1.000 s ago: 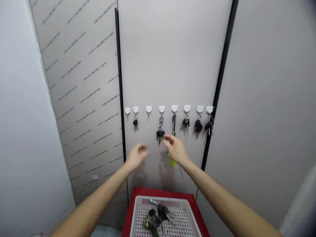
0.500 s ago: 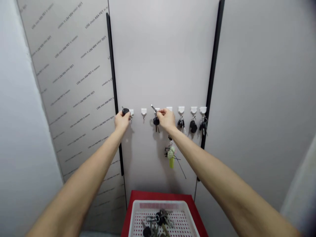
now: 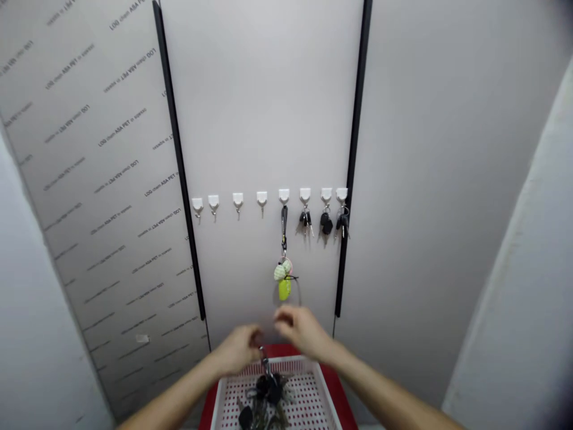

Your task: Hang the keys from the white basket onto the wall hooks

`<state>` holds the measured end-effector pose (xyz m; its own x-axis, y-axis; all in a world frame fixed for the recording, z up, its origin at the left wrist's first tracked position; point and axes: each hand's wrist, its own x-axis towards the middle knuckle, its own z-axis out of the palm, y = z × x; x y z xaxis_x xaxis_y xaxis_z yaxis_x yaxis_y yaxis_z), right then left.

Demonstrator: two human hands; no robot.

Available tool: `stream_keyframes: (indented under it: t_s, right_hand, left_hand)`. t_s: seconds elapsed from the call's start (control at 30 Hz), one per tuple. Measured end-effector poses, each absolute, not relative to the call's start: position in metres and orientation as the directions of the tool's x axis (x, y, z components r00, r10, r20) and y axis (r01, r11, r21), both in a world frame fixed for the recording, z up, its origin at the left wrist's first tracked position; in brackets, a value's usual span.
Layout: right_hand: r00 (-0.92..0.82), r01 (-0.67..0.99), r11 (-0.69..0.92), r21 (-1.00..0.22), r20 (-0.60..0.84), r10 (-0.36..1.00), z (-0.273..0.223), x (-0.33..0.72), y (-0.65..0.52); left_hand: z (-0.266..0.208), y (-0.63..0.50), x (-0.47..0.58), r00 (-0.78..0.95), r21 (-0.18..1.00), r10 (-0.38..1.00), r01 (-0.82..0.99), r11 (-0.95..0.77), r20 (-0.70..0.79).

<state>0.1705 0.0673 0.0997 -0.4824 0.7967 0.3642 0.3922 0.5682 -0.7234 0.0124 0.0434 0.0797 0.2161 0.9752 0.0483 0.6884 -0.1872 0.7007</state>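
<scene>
Likely light, stiff and slippery, best pinched by the metal clip (image 3: 265,362) above the keys (image 3: 272,388) in the near white basket (image 3: 317,407), with left hand (image 3: 237,350) at that clip, too blurred to tell whether gripping, and right hand (image 3: 307,331) loosely parted around nothing visible

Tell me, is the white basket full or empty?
Neither: the white plastic basket is partly filled. Keys lie heaped in it, with bare perforated bottom showing around them.

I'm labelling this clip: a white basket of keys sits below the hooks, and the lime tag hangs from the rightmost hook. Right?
Not the rightmost: the head view shows the lime tag hanging from the fifth hook from the left.
</scene>
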Motion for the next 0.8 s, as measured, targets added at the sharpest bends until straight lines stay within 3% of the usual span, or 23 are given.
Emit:
stream_keyframes:
  t_s: [0.07, 0.13, 0.23, 0.37, 0.5, 0.6, 0.7, 0.8]
  right_hand:
    - [-0.254, 0.331, 0.602, -0.727, 0.546, 0.799, 0.143, 0.188, 0.082]
    - [-0.023, 0.332, 0.593, -0.734, 0.622, 0.782, 0.186, 0.202, 0.103]
    - [0.144, 0.492, 0.534, -0.688, 0.669, 0.729, 0.223, 0.211, 0.136]
    - [0.076, 0.700, 0.402, -0.590, 0.621, 0.780, 0.230, 0.208, 0.162]
    - [0.055, 0.720, 0.448, -0.530, 0.687, 0.724, 0.244, 0.207, 0.160]
    - [0.107, 0.677, 0.524, -0.518, 0.773, 0.625, 0.270, 0.210, 0.152]
    - [0.126, 0.588, 0.614, -0.527, 0.809, 0.574, 0.288, 0.213, 0.142]
    - [-0.113, 0.528, 0.669, -0.523, 0.738, 0.666, 0.270, 0.215, 0.122]
  left_hand:
    - [0.116, 0.061, 0.021, 0.158, 0.740, 0.971, 0.629, -0.240, 0.181]
    - [0.156, 0.082, 0.035, 0.061, 0.755, 0.941, 0.581, -0.304, 0.332]
    - [0.199, 0.113, 0.062, -0.109, 0.698, 0.869, 0.647, -0.306, 0.482]
    - [0.211, 0.138, 0.087, -0.130, 0.610, 0.871, 0.761, -0.219, 0.474]
    - [0.219, 0.144, 0.088, -0.118, 0.624, 0.862, 0.739, -0.255, 0.493]
    - [0.246, 0.140, 0.085, -0.158, 0.722, 0.812, 0.574, -0.386, 0.561]
    - [0.274, 0.125, 0.084, -0.180, 0.819, 0.814, 0.298, -0.490, 0.552]
    - [0.269, 0.100, 0.083, -0.058, 0.852, 0.858, 0.171, -0.494, 0.510]
